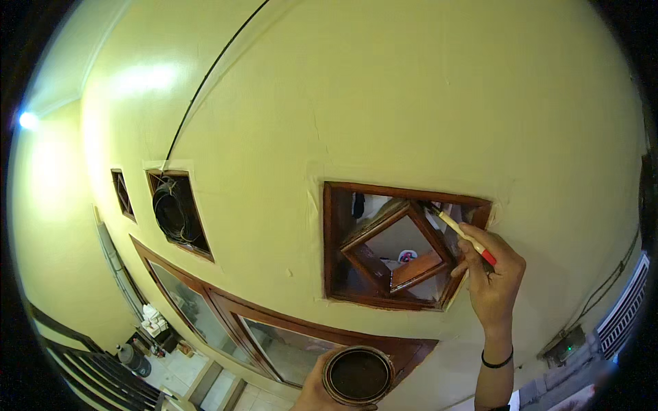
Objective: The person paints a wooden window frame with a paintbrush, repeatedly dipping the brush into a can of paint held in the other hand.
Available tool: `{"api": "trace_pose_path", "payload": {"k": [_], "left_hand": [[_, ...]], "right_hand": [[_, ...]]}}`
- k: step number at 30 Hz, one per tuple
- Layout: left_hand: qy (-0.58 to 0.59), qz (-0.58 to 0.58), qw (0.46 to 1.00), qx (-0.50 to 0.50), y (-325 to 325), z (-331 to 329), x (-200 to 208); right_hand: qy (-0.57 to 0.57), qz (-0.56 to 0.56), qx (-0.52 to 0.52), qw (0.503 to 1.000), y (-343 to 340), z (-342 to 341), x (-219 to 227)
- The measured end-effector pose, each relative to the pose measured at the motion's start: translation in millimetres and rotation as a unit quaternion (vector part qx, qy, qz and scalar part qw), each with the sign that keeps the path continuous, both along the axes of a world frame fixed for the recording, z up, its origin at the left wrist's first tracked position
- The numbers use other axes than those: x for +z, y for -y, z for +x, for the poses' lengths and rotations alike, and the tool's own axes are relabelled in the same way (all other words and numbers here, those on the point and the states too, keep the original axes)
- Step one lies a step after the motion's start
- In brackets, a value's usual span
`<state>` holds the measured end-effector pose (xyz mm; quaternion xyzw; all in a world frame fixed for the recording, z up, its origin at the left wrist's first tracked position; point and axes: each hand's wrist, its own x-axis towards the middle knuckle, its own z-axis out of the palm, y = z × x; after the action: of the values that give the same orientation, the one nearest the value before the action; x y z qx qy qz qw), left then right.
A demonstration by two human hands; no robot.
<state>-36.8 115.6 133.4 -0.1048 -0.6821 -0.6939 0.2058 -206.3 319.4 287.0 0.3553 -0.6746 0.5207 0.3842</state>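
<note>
My right hand [495, 274] is closed round a paintbrush [460, 230] with a pale handle and a red end. Its dark bristles reach into the upper right part of a brown wooden vent frame [332, 240] set in the wall. Inside that frame sits a smaller tilted square frame [363, 264], also brown wood. Low in the middle, my left hand [317, 383] grips an open round can [358, 375] of dark brown liquid. Its far fingers are mostly hidden behind the can. A black band circles my right wrist.
The yellow wall [411, 103] carries a black cable [214, 65] down to a square opening holding a coil of black cable [175, 212]. Below run brown-framed windows [226, 301]. A dark railing [89, 370] and steps lie lower left; a white grille [624, 305] is at right.
</note>
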Motion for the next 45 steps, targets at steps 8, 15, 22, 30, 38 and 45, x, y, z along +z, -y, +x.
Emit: {"api": "trace_pose_path", "payload": {"k": [8, 15, 22, 30, 38, 45], "left_hand": [[-0.032, -0.064, 0.996, 0.048, 9.5, -1.7, -13.7], [0.039, 0.003, 0.999, -0.007, 25.5, -2.1, -29.6], [0.045, 0.033, 0.998, -0.029, 17.9, -9.0, -26.9], [0.044, -0.025, 0.999, -0.014, 17.0, -7.9, -18.8], [0.060, -0.039, 0.997, 0.001, 13.8, -4.9, -22.7], [0.066, -0.014, 0.998, -0.003, 2.9, -5.1, -19.4]], "right_hand": [[-0.033, -0.038, -0.023, 0.998, -19.3, 7.8, -2.7], [0.075, -0.060, 0.053, 0.994, -0.8, 8.1, -0.4], [0.057, -0.046, 0.026, 0.997, 0.3, -1.5, 1.7], [0.039, -0.072, 0.061, 0.995, -22.3, 23.3, -5.8], [-0.049, -0.014, 0.083, 0.995, -17.5, 10.1, -8.2], [-0.164, 0.003, 0.024, 0.986, -23.7, 10.2, -3.5]]}}
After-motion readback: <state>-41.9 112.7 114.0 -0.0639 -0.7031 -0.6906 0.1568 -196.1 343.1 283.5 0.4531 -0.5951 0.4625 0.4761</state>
